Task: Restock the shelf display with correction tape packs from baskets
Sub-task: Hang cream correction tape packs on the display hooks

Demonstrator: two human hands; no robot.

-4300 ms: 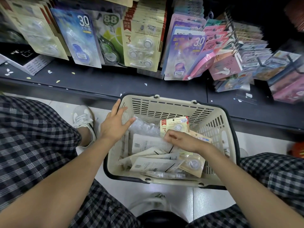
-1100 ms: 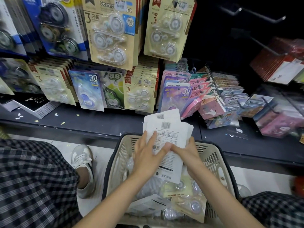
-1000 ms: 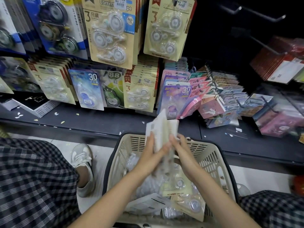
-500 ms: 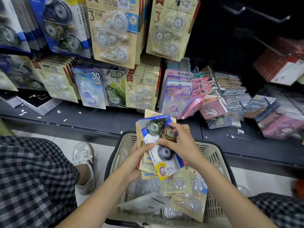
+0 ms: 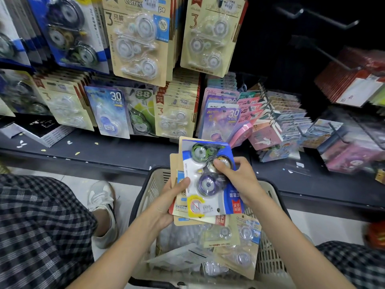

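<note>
Fingers of right hand (image 5: 239,180) pinch the top blue correction tape pack (image 5: 208,184) at frame centre, left hand (image 5: 173,197) gripping the stack (image 5: 177,163) over the basket (image 5: 268,257); best to peel it clear, flip upright, match blue row (image 5: 68,34) upper left.

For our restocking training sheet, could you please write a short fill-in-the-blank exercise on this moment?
1. The top pack of the held stack has a ____ card.
2. The stack is held above the beige ____.
3. The right hand touches the top pack while the ____ hand supports the stack from below.
4. That top pack holds ____ correction tapes.

Missing words: blue; basket; left; three
</note>
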